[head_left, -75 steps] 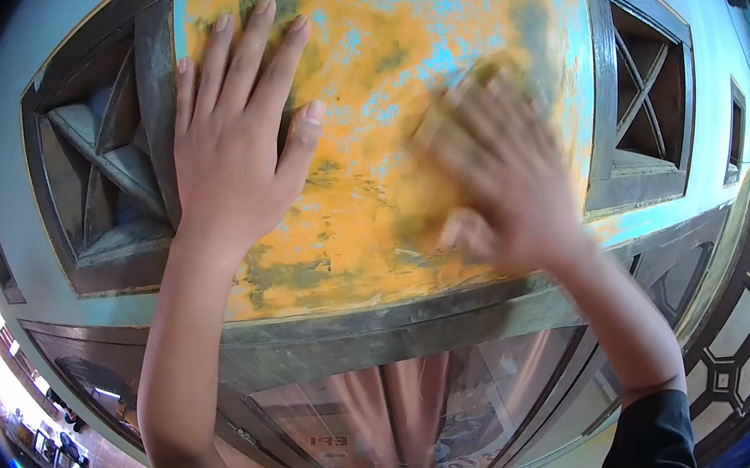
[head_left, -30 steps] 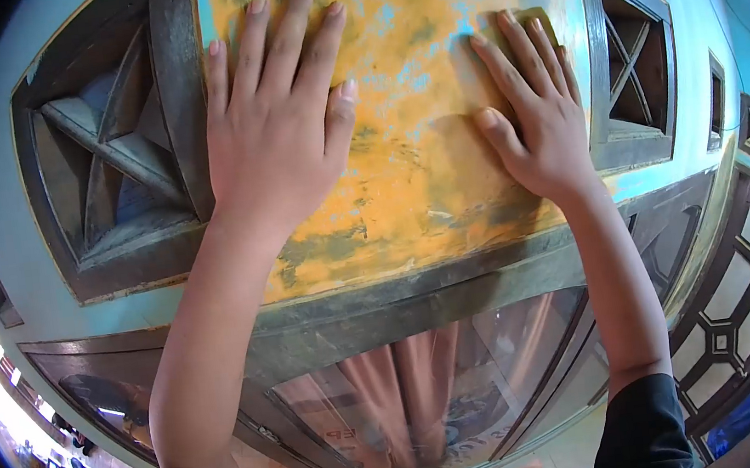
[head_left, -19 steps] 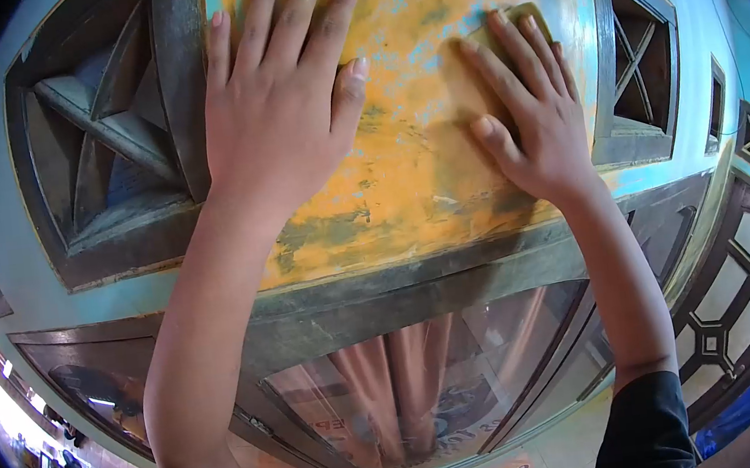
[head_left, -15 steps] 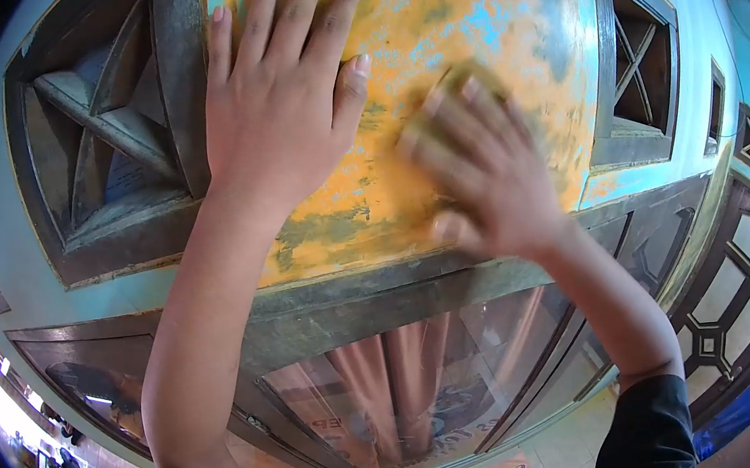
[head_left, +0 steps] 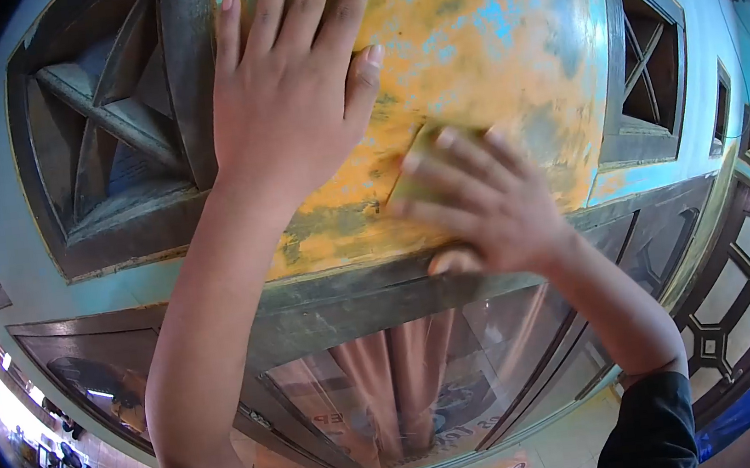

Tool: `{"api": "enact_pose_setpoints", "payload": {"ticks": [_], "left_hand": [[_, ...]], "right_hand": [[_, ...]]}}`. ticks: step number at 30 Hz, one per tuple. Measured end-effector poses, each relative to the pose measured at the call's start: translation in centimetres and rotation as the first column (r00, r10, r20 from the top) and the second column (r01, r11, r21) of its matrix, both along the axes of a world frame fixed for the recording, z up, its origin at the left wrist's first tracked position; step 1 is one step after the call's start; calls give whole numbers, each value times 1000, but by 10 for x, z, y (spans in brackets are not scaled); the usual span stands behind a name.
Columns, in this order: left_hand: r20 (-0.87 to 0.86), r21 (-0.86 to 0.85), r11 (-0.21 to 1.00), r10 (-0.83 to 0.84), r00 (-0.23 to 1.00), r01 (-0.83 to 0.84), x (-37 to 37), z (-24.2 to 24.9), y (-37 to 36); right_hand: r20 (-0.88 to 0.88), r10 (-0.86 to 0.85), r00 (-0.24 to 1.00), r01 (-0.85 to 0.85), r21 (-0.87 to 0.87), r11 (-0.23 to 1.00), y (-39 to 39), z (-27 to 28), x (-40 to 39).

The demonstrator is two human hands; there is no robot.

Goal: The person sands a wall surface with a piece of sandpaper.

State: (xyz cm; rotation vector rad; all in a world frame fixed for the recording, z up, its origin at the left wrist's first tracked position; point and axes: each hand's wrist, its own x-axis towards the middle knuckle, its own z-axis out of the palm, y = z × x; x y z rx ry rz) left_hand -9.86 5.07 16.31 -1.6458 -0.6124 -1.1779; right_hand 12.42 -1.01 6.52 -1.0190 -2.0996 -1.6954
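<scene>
My left hand lies flat on a wall panel of worn orange paint with blue showing through and dark smudges. Its fingers are spread and it holds nothing. Lower and to the right, my right hand presses a thin, olive-coloured piece of sandpaper against the same panel. The sheet's left corner and upper edge stick out past the fingers; the rest is under the palm. The thumb reaches down towards the dark wooden beam. Motion blurs the right fingers a little.
Dark wooden vents with crossed slats flank the panel, a large one at left and a smaller one at right. Below runs a wooden beam above a glass pane with a curtain behind it. A panelled door stands at right.
My right hand has moved down a little with the sandpaper, its thumb now lower over the beam. My left hand stays flat on the panel; the whole view has shifted slightly.
</scene>
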Motion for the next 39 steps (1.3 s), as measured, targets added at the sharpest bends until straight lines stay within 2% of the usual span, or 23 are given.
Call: {"api": "enact_pose_setpoints", "payload": {"ticks": [1,4,5,8,11,12,15,18,19,20,22,24,25,28,29,32,33,34,36,38,39], "left_hand": [[4,4,1000,-4,1000,4,0,0,1],[2,-67,997,-25,1000,25,-1,0,-7],[2,-74,997,-25,1000,25,-1,-1,-7],[3,-71,997,-25,1000,25,-1,3,-9],[-8,-80,996,-30,1000,29,-2,3,-11],[-10,-82,996,-29,1000,28,-2,3,-12],[-2,-90,995,-47,999,47,0,1,-12],[-1,-42,999,-34,999,34,-1,1,-6],[-6,-18,1000,-24,1000,24,0,1,-4],[4,-20,999,-32,999,32,1,0,-5],[20,-23,999,-48,999,48,3,-1,-7],[-14,-28,1000,-5,1000,5,0,1,-6],[-28,-34,999,16,999,-17,-1,1,-6],[24,71,997,-41,999,40,4,-3,3],[27,75,997,-34,999,32,4,-2,4],[25,72,997,-30,999,28,4,-4,4],[25,72,997,-40,999,38,4,-4,4],[27,69,996,-49,998,47,3,-4,4],[29,58,998,-42,999,41,3,-4,3],[34,49,998,-36,999,34,4,-4,2],[32,50,998,-33,999,31,4,-4,2]], "right_hand": [[-128,-121,984,122,-3,993,-10,21,5],[-417,105,903,16,276,961,-3,57,32],[-417,107,903,28,305,952,-1,53,28],[-290,2,957,-4,-8,1000,-11,7,-6],[-49,20,999,-19,26,999,-2,-25,9],[-173,-21,985,25,20,999,-8,-6,14],[-486,101,868,10,221,975,-8,29,34],[-374,-22,927,59,86,995,-11,1,-1],[-271,-18,963,0,-69,998,-8,-18,-8],[-137,22,990,-33,-74,997,-5,-36,-9],[-107,-5,994,2,-23,1000,-3,-20,4],[-431,39,901,7,104,995,-12,15,19],[-507,149,849,-44,214,976,-7,25,27],[-495,111,862,-31,167,986,-4,14,1],[-364,-34,931,34,-6,999,-9,2,-11],[-155,-27,988,19,-53,998,-4,-23,-9],[-256,-54,965,58,7,998,-6,-8,0],[-403,1,915,46,107,993,-8,5,12],[-563,111,819,39,248,968,-5,18,25],[-552,149,821,-3,257,966,1,3,7],[-474,13,881,50,120,991,-7,-11,-6]]}}
